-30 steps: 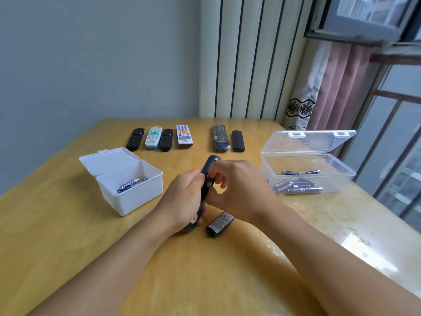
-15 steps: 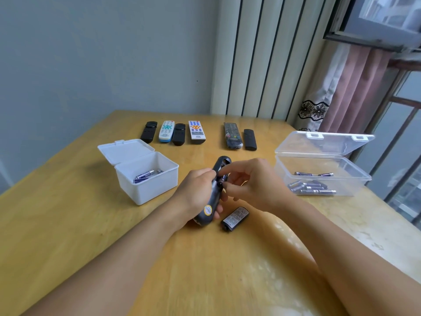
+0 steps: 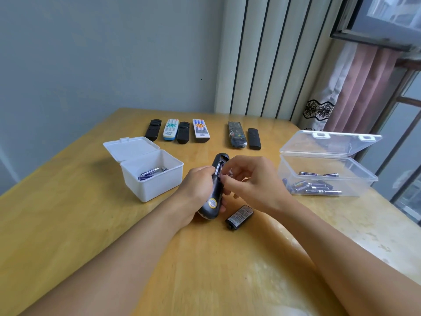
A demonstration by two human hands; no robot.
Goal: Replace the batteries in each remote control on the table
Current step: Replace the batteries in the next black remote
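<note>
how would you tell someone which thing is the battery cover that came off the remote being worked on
Start at the wooden table and find the left hand gripping a black remote near the middle. Just right of that remote's near end, a short black battery cover lies flat on the wood. It is much shorter than any remote and has a label of small white print.

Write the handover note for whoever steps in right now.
Left hand grips the black remote, back up, battery bay open. Right hand fingers work at the bay; whether they pinch a battery is unclear. Battery cover lies on the table. Batteries sit in the white box and the clear box.
Done: cover off.
Left: finish this remote; six remotes wait in the far row.
</note>
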